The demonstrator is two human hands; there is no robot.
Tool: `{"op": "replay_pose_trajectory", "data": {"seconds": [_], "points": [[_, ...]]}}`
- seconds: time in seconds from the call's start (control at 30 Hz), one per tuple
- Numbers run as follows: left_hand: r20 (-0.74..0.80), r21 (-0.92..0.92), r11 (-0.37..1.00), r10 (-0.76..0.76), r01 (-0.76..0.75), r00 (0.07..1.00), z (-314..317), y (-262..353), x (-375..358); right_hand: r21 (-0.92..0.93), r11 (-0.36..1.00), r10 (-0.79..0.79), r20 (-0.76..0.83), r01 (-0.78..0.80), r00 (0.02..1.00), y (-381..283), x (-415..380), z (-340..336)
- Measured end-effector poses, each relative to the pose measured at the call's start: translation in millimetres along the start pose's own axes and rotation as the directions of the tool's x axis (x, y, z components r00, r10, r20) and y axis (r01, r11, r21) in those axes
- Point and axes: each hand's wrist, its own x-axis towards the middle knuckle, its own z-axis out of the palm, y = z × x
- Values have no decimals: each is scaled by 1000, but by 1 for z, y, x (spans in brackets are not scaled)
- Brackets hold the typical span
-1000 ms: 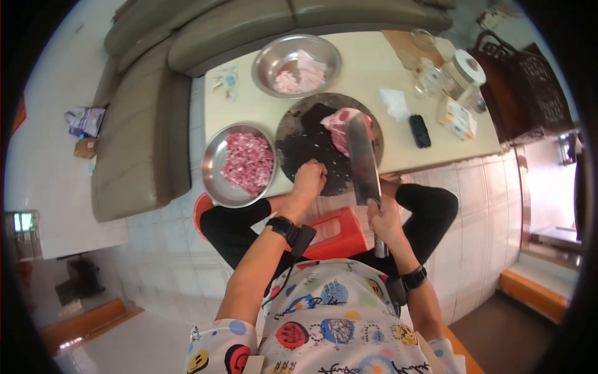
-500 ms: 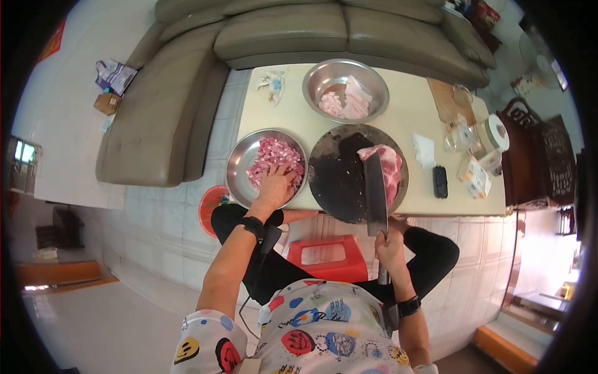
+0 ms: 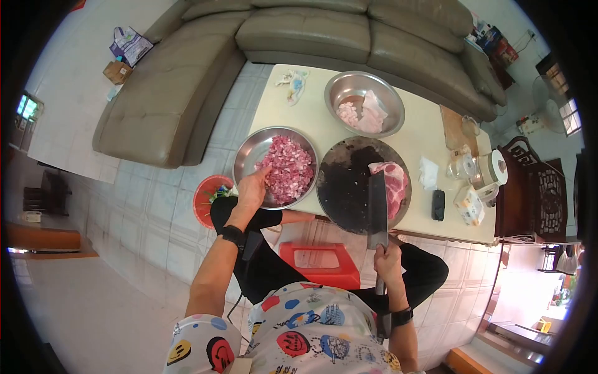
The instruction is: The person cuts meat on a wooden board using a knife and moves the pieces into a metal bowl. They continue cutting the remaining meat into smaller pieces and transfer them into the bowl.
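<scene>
My left hand reaches over the near left side of a metal bowl, its fingers extended at the left edge of the diced meat. It holds nothing that I can see. My right hand is wrapped round the handle of a cleaver. The blade lies over the right part of a round, dark-stained chopping board. Just right of the blade, and partly behind it, is a larger piece of raw meat.
Behind the board stands a second metal bowl with pale diced pieces and a pale slab. On the table's right are a black case, a tissue pack and a glass jug. Below are a red stool and a red basket.
My left hand has drawn from the middle of the diced meat to its left edge. The cleaver stays in my right hand beside the meat piece. The camera view has turned slightly.
</scene>
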Motion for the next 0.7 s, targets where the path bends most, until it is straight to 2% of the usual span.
{"op": "replay_pose_trajectory", "data": {"seconds": [0.07, 0.17, 0.2, 0.27, 0.3, 0.37, 0.4, 0.47, 0.6, 0.7], "points": [[-199, 96, 995, 17, 3, 980, -3, 10, 3, 58, 998, 15, -7, -15, 1000, 1, -2, -1], [-279, -10, 998, 62, -68, 958, 5, 11, 6, 73, 997, 21, -40, -18, 999, 5, -10, -2], [-279, -13, 996, 79, -86, 957, 6, 16, 7, 77, 997, 19, -59, -14, 998, 1, -12, -4], [-96, 17, 999, 37, -35, 995, 12, 27, 4, 138, 989, 48, -30, -43, 998, -8, -20, -9], [-94, 9, 998, 63, -62, 994, 18, 24, 4, 142, 989, 47, -58, -38, 997, -10, -23, -12], [-54, 143, 960, 249, -240, 967, 33, 7, 5, 303, 945, 122, 26, -124, 992, -13, -28, -17], [-56, 143, 956, 265, -255, 963, 36, 10, 3, 303, 942, 142, 33, -145, 989, -18, -32, -21], [-79, 104, 994, 45, -37, 996, 38, 9, 1, 322, 934, 161, 1, -153, 987, -19, -37, -25], [-71, 134, 991, -2, 11, 997, 31, 15, 6, 333, 935, 150, -62, -122, 987, -5, -42, -35], [-71, 248, 969, 1, 17, 997, 20, 32, 12, 415, 905, 135, -59, -98, 989, 0, -45, -46]]}}
